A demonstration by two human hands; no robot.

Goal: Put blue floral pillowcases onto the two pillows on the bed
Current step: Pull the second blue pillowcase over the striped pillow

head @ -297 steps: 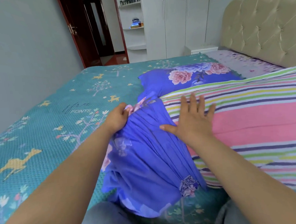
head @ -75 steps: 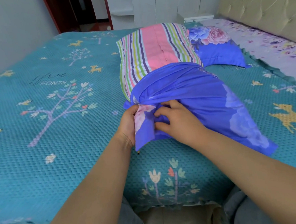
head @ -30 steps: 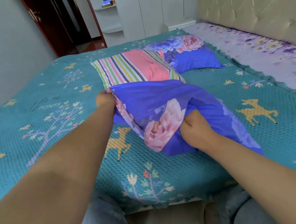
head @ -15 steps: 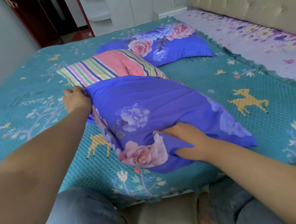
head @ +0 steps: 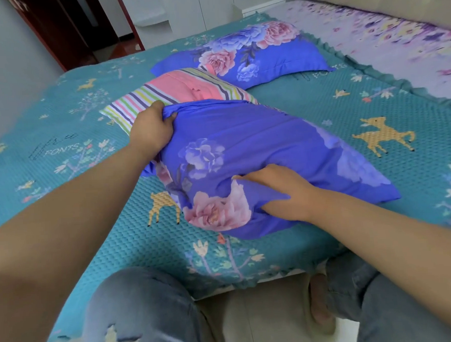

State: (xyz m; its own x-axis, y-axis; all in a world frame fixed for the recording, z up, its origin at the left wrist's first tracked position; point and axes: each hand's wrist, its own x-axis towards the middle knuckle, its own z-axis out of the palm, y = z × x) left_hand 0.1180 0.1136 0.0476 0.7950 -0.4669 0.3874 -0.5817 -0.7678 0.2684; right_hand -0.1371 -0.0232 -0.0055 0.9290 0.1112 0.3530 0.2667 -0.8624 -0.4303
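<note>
Head view: a striped pillow (head: 178, 91) lies across the middle of the frame on the teal bedspread (head: 61, 143), its long axis running from upper left to lower right. A blue floral pillowcase (head: 257, 148) covers most of it, with the closed end pointing to the lower right and the open mouth facing upper left, where the bare striped end sticks out. The left hand (head: 151, 130) has its grip closed on the upper edge of the pillowcase mouth, fingers curled round the bunched cloth. The right hand (head: 280, 189) rests on the near side of the covered pillow at centre frame, thumb on top and a fold of blue cloth lying over the fingers; how tight that grip is cannot be told. A second pillow (head: 252, 54), already in a blue floral case, lies just beyond in the upper centre.
</note>
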